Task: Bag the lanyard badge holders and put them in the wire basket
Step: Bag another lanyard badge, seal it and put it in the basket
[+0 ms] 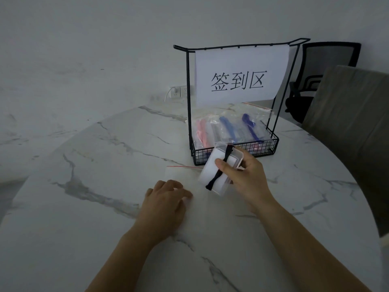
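While right fingers (223,165) grip holder (214,173), left fingers (168,185) press bag (185,175) on tabletop (101,169), basket (264,147) at one o'clock beyond

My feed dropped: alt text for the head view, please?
The right hand grips a clear badge holder wrapped in a black lanyard above a zip bag, which the left hand rests on. Behind, the wire basket holds bagged holders.

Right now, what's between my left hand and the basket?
Head view: the clear bag under the left hand, flat on the table, its red zip edge nearly at the basket.
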Motion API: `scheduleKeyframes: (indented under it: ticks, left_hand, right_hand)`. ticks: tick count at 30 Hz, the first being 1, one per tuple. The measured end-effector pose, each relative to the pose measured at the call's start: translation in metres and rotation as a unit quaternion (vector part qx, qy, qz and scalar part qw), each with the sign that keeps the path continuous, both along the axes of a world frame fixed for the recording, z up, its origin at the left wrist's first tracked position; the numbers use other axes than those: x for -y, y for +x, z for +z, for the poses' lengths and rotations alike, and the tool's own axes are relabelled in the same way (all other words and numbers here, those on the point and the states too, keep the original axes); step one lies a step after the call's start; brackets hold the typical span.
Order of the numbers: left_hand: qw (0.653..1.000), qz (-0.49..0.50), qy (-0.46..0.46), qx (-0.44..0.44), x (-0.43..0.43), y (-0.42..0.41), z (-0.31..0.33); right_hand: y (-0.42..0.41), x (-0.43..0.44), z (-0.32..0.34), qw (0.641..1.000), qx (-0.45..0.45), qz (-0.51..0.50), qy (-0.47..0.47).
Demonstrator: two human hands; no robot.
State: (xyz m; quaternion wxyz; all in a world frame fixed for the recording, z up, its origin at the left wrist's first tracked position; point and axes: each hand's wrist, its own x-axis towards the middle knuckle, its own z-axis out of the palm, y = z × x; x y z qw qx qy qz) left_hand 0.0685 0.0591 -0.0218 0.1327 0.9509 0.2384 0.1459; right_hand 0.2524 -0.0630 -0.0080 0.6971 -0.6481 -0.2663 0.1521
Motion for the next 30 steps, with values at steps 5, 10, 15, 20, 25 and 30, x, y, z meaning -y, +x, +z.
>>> scheduleKeyframes:
  ticks: [5,10,15,20,25,30]
  left_hand:
    - [0.999,0.041,0.001,0.003,-0.017,-0.008,0.008]
    - [0.986,0.099,0.044,0.123,-0.016,-0.006,0.009]
    - [0.997,0.048,0.055,0.003,0.000,0.000,0.000]
    - [0.998,0.041,0.042,-0.012,-0.012,-0.006,-0.002]
    - [0.998,0.058,0.030,0.012,-0.017,-0.006,-0.001]
    - [0.990,0.133,0.055,-0.008,-0.007,-0.002,0.006]
  right_hand:
    - [0.003,-0.001,0.000,0.999,-0.018,-0.034,0.013]
    - [0.005,-0.002,-0.002,0.996,-0.014,-0.088,-0.021]
    - [0.004,0.001,0.001,0.996,-0.016,-0.086,-0.017]
    - [0.001,0.002,0.001,0.998,-0.017,-0.053,-0.007]
    - [-0.003,0.002,-0.002,1.000,-0.020,-0.014,-0.009]
    - [-0.005,-0.001,-0.003,1.000,-0.013,-0.007,-0.013]
